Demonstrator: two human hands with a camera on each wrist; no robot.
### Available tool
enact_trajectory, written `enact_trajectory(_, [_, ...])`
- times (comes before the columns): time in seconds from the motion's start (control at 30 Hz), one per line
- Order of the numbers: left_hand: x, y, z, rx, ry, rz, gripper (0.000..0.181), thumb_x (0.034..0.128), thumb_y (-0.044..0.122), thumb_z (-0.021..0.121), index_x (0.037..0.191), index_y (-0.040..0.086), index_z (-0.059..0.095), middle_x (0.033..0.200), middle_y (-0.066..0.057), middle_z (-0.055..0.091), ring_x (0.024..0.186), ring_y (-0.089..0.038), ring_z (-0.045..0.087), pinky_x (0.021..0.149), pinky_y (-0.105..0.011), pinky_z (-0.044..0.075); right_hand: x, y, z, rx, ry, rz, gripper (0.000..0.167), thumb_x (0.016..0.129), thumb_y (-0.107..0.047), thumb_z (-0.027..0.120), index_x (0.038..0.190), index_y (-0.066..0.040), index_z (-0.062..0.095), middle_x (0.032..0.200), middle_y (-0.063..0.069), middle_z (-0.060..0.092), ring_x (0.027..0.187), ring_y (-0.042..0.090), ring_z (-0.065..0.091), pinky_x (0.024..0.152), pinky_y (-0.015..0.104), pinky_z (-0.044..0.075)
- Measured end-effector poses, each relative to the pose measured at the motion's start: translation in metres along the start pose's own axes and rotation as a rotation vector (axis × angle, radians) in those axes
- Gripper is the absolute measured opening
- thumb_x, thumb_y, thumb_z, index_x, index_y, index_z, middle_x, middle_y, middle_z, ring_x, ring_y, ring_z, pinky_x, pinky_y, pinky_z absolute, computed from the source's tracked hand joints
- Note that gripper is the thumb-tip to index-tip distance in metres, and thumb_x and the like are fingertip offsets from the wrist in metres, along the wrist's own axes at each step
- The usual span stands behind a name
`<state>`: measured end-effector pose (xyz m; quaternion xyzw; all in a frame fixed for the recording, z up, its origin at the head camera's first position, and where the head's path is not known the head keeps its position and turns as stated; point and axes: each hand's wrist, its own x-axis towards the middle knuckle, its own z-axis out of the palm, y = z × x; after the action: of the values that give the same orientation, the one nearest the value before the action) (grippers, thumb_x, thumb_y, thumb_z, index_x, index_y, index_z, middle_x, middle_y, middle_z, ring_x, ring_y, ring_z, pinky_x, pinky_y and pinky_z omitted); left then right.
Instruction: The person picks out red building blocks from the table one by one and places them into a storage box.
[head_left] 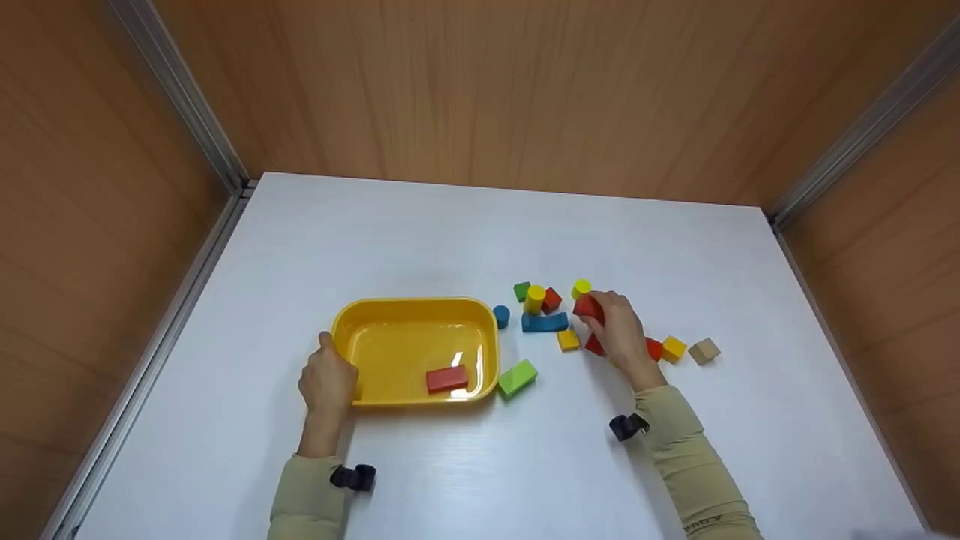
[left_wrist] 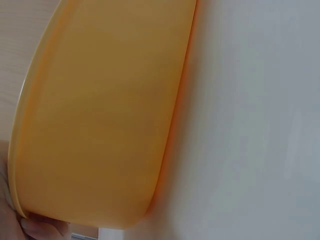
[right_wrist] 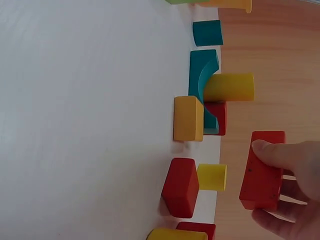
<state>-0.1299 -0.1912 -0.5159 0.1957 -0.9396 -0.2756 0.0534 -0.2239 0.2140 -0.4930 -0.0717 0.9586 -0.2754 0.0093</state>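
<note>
The left hand (head_left: 328, 379) grips the tray (head_left: 390, 334) at its left end, a red brick (head_left: 447, 379) lying inside. The right hand (head_left: 621, 330) pinches a red block (right_wrist: 262, 172) between thumb and fingers, above the table (head_left: 465, 480), near other blocks (head_left: 544, 322) right of the tray.

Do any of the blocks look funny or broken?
Nothing looks clearly broken. The tan block at the far right looks odd: it seems unpainted beside the brightly coloured blocks. The red block in the right hand has tiny dark specks; I can't tell if they're damage.
</note>
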Motion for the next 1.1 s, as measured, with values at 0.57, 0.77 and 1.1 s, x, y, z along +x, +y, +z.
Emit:
enact_trajectory(0.57, [0.000, 0.001, 0.001, -0.011, 0.021, 0.019, 0.036, 0.0746, -0.005, 0.054, 0.108, -0.008, 0.041, 0.070, -0.020, 0.056, 0.050, -0.025, 0.053, 0.042, -0.035, 0.041, -0.020, -0.041, 0.002, 0.035, 0.083, -0.162, 0.044, 0.081, -0.016, 0.063, 0.121, -0.006, 0.051, 0.118, 0.012, 0.050, 0.107, 0.027, 0.044, 0.087, 0.038, 0.041])
enact_trajectory(0.77, [-0.002, 0.002, 0.002, -0.016, 0.036, 0.020, 0.038, 0.0732, -0.006, 0.054, 0.108, -0.009, 0.041, 0.071, -0.023, 0.057, 0.049, -0.027, 0.054, 0.041, -0.037, 0.042, -0.025, -0.054, 0.009, 0.058, 0.105, -0.218, 0.043, 0.080, -0.016, 0.064, 0.120, -0.007, 0.052, 0.113, 0.012, 0.052, 0.102, 0.025, 0.047, 0.084, 0.037, 0.043])
enact_trajectory(1.1, [-0.003, 0.003, 0.001, -0.019, 0.021, 0.010, 0.035, 0.0746, -0.005, 0.054, 0.107, -0.008, 0.041, 0.070, -0.020, 0.056, 0.050, -0.027, 0.054, 0.043, -0.037, 0.042, -0.030, -0.077, 0.016, 0.083, 0.134, -0.306, 0.041, 0.077, -0.015, 0.067, 0.115, -0.007, 0.055, 0.111, 0.010, 0.055, 0.101, 0.024, 0.050, 0.085, 0.036, 0.043])
